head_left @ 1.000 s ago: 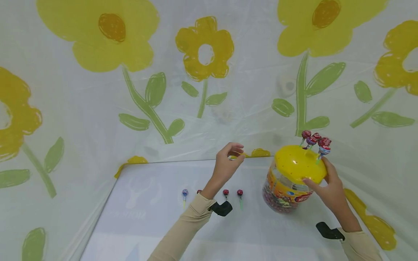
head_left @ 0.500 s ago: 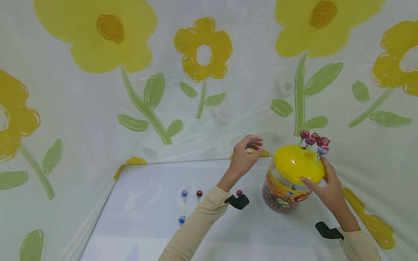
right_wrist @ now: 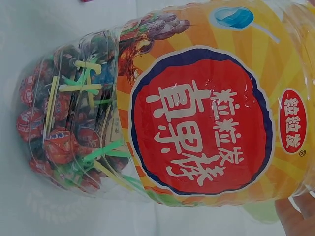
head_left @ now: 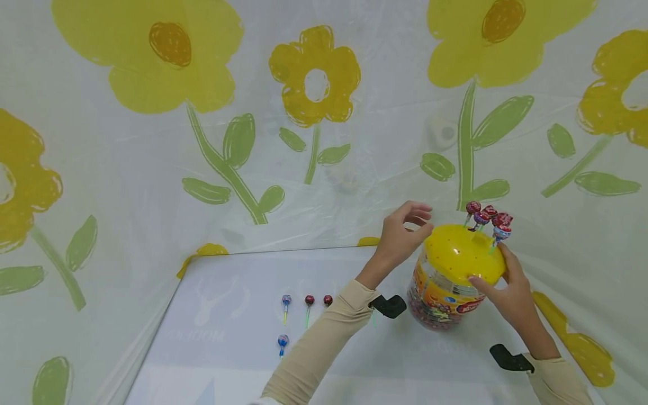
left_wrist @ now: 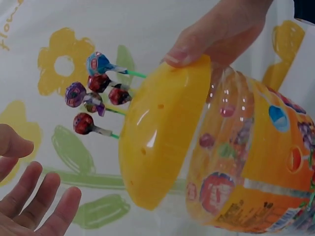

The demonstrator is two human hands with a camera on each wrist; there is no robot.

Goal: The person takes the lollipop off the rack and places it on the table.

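A clear plastic candy jar [head_left: 439, 295] with an orange label stands on the right of the table under a domed yellow lid [head_left: 450, 253] dotted with small holes. Several wrapped lollipops [head_left: 501, 219] stick up from the far right part of the lid, their heads outward. My right hand [head_left: 513, 292] grips the lid's right edge, thumb at the near rim. At the lid's left edge is my left hand [head_left: 400, 239]; the left wrist view shows its fingers [left_wrist: 42, 187] loosely bent, apart and holding nothing. Lollipops inside the jar [right_wrist: 64, 123] show through its wall.
On the white table [head_left: 202, 349], a blue lollipop [head_left: 286, 299] and two red ones [head_left: 309, 300] lie in a row, with another blue lollipop [head_left: 282, 341] nearer. My left sleeve hides part of the row. A flower-printed curtain [head_left: 354, 197] hangs behind.
My left hand has moved right and slightly up, from over the table to the lid's left edge. My right hand, the jar and the lollipops in the lid stay in place.
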